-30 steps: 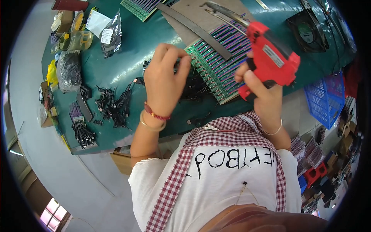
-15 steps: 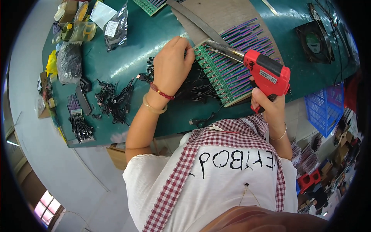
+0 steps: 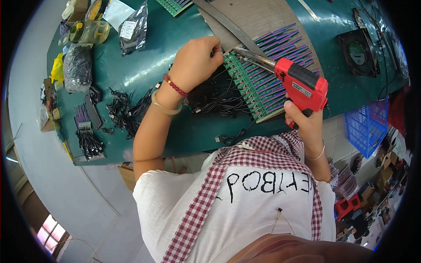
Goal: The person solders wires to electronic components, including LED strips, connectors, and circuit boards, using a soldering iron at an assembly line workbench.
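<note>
- Since the frame of a second ago, the red soldering gun (image 3: 302, 81) has swung round, bringing its long metal nose over the upper-left corner of the green circuit board panel (image 3: 244, 84); the left hand (image 3: 199, 57) has turned toward that same corner.
- The right hand (image 3: 307, 122) wraps the gun's handle, fingers closed around it, thumb along the near side.
- The left hand's fingers curl inward, the thumb close to the index finger, just beside the corner; I cannot tell whether anything is pinched between them.
- The gun's tip is at the corner, near the left fingertips; whether it touches the panel is too small to tell.
- The panel lies on a brown sheet (image 3: 263, 17) on the green table (image 3: 175, 30), with purple-and-blue wires (image 3: 276, 90) running off to the right.
- A dark curved strip (image 3: 237, 30) crosses the sheet beyond the gun's nose.
- Black cables (image 3: 215, 101) lie heaped left of the panel, below the left hand.
- A black cooling fan (image 3: 357, 50) stands well apart on the right.
</note>
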A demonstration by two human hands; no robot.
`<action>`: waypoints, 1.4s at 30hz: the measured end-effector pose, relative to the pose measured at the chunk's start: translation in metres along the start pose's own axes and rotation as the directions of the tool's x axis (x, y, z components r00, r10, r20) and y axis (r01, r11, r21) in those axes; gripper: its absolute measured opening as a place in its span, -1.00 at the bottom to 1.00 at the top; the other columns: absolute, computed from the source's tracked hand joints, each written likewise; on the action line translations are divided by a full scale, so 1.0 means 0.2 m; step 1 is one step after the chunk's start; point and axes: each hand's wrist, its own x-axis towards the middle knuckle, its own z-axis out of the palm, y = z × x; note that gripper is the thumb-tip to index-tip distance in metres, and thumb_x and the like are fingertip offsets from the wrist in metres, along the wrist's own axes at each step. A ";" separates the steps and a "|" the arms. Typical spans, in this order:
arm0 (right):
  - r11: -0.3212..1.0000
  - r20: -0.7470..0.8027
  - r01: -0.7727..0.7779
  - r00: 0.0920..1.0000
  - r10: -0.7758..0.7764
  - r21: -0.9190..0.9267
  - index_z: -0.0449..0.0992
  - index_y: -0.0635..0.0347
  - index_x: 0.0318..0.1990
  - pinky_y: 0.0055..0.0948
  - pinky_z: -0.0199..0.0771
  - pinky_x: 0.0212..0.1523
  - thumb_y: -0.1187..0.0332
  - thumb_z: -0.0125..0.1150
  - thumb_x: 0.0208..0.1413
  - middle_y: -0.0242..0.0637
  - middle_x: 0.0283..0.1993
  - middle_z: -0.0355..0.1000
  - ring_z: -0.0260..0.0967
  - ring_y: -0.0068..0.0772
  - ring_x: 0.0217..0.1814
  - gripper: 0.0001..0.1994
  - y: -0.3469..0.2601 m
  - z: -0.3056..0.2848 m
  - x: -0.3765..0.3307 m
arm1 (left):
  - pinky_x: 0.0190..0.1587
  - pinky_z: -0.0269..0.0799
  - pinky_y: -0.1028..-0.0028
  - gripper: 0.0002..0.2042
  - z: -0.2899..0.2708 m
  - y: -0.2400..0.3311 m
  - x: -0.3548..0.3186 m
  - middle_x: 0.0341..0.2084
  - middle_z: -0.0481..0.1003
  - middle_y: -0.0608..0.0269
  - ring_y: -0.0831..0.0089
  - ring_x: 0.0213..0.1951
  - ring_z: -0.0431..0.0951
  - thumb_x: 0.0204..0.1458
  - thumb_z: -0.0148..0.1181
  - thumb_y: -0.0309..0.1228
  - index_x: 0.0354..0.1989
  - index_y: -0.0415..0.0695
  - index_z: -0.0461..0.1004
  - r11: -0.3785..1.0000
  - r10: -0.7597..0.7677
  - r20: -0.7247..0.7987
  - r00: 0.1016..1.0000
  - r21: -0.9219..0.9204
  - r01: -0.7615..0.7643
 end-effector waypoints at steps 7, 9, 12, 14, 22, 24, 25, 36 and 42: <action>1.000 0.008 0.001 1.000 -0.001 -0.014 0.44 0.23 -0.36 -0.68 0.16 -0.64 0.44 0.24 -0.05 -0.50 -0.60 0.33 0.21 -0.74 -0.66 -0.88 0.00 0.00 0.00 | -0.45 0.34 0.26 -0.91 -0.01 -0.01 0.03 -0.63 0.43 0.00 0.05 -0.54 0.43 -0.15 0.05 -0.47 -0.53 -0.25 0.39 0.999 -0.025 0.093 0.995 -0.024 0.027; 1.000 -0.004 -0.007 1.000 0.007 -0.022 0.44 0.23 -0.35 -0.68 0.17 -0.64 0.44 0.24 -0.06 -0.50 -0.60 0.33 0.22 -0.73 -0.66 -0.87 0.00 0.01 0.00 | -0.44 0.36 0.20 -0.91 -0.01 -0.01 0.04 -0.63 0.44 -0.01 0.01 -0.51 0.45 -0.15 0.05 -0.46 -0.54 -0.23 0.40 0.999 -0.037 0.102 0.994 -0.022 0.040; 0.999 0.008 -0.017 1.000 0.017 -0.052 0.43 0.23 -0.34 -0.68 0.17 -0.64 0.44 0.24 -0.05 -0.50 -0.60 0.33 0.22 -0.73 -0.66 -0.86 0.01 0.00 0.00 | -0.44 0.36 0.20 -0.91 -0.01 -0.01 0.04 -0.65 0.44 0.00 0.01 -0.51 0.44 -0.15 0.05 -0.46 -0.55 -0.23 0.40 0.999 -0.041 0.097 0.994 -0.022 0.043; 0.999 0.006 -0.019 1.000 0.020 -0.037 0.43 0.23 -0.34 -0.68 0.16 -0.65 0.43 0.24 -0.05 -0.49 -0.60 0.33 0.22 -0.73 -0.66 -0.86 0.00 0.00 0.00 | -0.44 0.35 0.20 -0.91 -0.02 0.00 0.04 -0.65 0.44 0.00 0.02 -0.51 0.44 -0.15 0.04 -0.46 -0.55 -0.23 0.40 0.999 -0.043 0.107 0.993 -0.012 0.044; 0.997 -0.019 -0.018 1.000 0.019 0.072 0.43 0.23 -0.36 -0.68 0.13 -0.67 0.42 0.25 -0.05 -0.49 -0.62 0.32 0.21 -0.73 -0.68 -0.86 -0.01 0.00 -0.01 | -0.43 0.35 0.20 -0.91 -0.02 -0.01 0.04 -0.65 0.44 0.00 0.02 -0.51 0.44 -0.15 0.04 -0.46 -0.55 -0.23 0.39 0.999 -0.037 0.112 0.993 -0.022 0.040; 0.999 -0.002 -0.032 0.999 0.032 0.010 0.43 0.23 -0.35 -0.68 0.13 -0.67 0.42 0.25 -0.05 -0.49 -0.62 0.32 0.21 -0.72 -0.68 -0.86 0.01 0.00 -0.01 | -0.43 0.35 0.20 -0.91 -0.02 -0.01 0.04 -0.65 0.44 0.00 0.02 -0.51 0.44 -0.15 0.05 -0.46 -0.56 -0.23 0.39 0.999 -0.033 0.108 0.994 -0.020 0.036; 0.999 -0.002 -0.032 0.999 0.032 0.010 0.43 0.23 -0.35 -0.68 0.13 -0.67 0.42 0.25 -0.05 -0.49 -0.62 0.32 0.21 -0.72 -0.68 -0.86 0.01 0.00 -0.01 | -0.43 0.35 0.20 -0.91 -0.02 0.00 0.04 -0.65 0.44 0.00 0.02 -0.51 0.44 -0.15 0.05 -0.46 -0.56 -0.23 0.39 0.999 -0.038 0.109 0.993 -0.021 0.041; 0.998 -0.018 -0.027 0.999 0.028 0.052 0.43 0.25 -0.32 -0.68 0.14 -0.66 0.43 0.24 -0.04 -0.48 -0.60 0.33 0.22 -0.72 -0.66 -0.85 0.00 0.00 -0.02 | -0.44 0.35 0.21 -0.91 -0.02 0.00 0.04 -0.65 0.44 -0.01 0.02 -0.51 0.45 -0.17 0.05 -0.47 -0.57 -0.23 0.39 0.999 -0.036 0.094 0.995 -0.016 0.038; 1.000 -0.014 -0.009 1.000 0.010 0.009 0.44 0.23 -0.35 -0.68 0.15 -0.65 0.43 0.24 -0.05 -0.49 -0.60 0.33 0.22 -0.73 -0.66 -0.87 0.01 0.00 -0.01 | -0.45 0.35 0.21 -0.92 -0.02 0.00 0.04 -0.65 0.44 -0.01 0.01 -0.52 0.44 -0.17 0.05 -0.48 -0.57 -0.24 0.39 0.999 -0.041 0.093 0.995 -0.026 0.043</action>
